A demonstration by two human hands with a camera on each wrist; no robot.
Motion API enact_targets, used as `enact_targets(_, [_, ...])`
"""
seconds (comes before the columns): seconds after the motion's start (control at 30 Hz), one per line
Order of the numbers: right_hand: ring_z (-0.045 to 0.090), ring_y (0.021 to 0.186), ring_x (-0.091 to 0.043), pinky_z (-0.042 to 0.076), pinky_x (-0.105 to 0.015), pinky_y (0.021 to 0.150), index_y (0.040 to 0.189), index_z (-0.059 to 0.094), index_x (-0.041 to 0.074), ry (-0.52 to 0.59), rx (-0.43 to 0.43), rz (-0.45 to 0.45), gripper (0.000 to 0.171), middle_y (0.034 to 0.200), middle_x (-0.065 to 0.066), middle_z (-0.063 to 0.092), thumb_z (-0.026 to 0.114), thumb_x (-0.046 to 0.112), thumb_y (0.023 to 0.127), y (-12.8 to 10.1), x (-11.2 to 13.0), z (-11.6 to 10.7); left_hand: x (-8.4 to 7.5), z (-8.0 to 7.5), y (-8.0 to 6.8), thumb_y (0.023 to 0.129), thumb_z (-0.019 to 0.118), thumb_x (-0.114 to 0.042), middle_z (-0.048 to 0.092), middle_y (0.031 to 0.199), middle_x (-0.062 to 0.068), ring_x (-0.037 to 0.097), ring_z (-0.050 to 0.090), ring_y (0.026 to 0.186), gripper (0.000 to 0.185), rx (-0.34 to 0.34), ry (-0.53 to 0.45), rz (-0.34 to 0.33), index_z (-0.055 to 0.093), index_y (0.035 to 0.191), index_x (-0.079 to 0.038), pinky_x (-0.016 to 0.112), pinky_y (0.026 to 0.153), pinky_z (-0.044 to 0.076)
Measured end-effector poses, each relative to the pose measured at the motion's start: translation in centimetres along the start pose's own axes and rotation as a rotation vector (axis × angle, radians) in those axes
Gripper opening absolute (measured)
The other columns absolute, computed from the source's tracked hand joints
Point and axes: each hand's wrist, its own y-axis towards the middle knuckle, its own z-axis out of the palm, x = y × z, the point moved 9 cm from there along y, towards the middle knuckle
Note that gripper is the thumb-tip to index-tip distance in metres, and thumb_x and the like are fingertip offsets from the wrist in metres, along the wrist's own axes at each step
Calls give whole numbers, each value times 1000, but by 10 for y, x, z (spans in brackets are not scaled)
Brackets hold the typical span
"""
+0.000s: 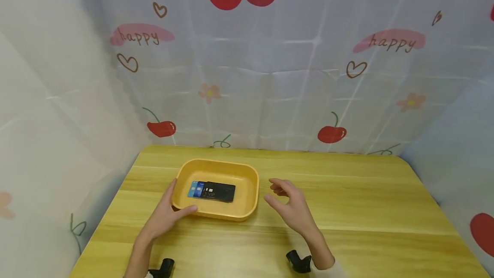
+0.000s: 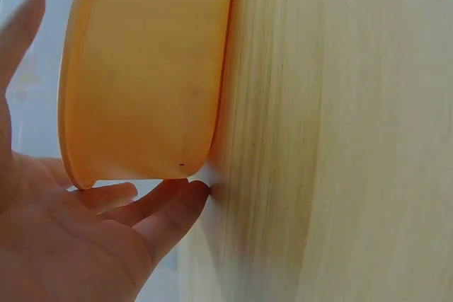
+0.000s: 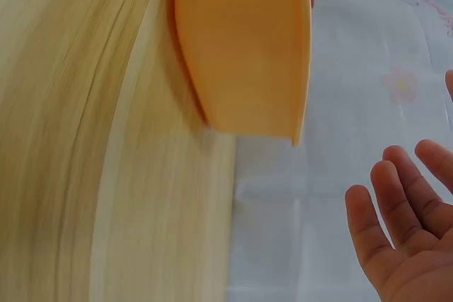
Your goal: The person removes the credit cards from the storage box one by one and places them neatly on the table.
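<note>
Table (image 1: 366, 209): spreads beneath the tray, wood-patterned, yellow-brown.
Yellow tray (image 1: 244, 190): rests on the table, left of centre, between the two hands; lies just to the right of the left hand and, across a short gap, to the left of the right hand.
Long axis of tray: runs crosswise, nearly side to side, slanting slightly so as to bring the right end nearer.
Look of tray: shallow, smooth-walled, rounded at the corners, thin at the rim; turns more orange in both wrist views.
Nearer hand: left, right at the tray's near left corner.
Left hand (image 1: 165, 216): spreads wide around that corner, with fingers along the left end and thumb by the near rim; shows no closed grip; cannot tell how firmly pressed.
Right hand (image 1: 292, 208): hangs apart from the tray's right end, half-open, lightly curved, holding nothing.
Black card (image 1: 223, 192): lies flat inside the tray, lengthwise with it, marked VIP.
Blue card (image 1: 200, 186): peeks out at left, partly covered.
Light-blue card (image 1: 191, 191): shows farthest left, mostly hidden.
</note>
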Motion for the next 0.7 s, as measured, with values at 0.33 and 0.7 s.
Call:
enact_targets(0.33, [56,105,-35,50,-51,88,141,53,5,97,68,-2,59,122,-8,59,77,16,88,17,16,34,0,2,-1,84,80,-37,7,161,25,42,21,143,118,18,-14,-59,-7,158,-6,59,113,20])
enact_targets(0.7, [52,109,-35,48,-52,90,141,51,0,120,186,23,63,124,-16,54,78,20,87,41,15,75,6,5,-2,86,78,-36,-6,162,23,43,3,146,118,33,-37,-80,-14,157,-10,60,114,10])
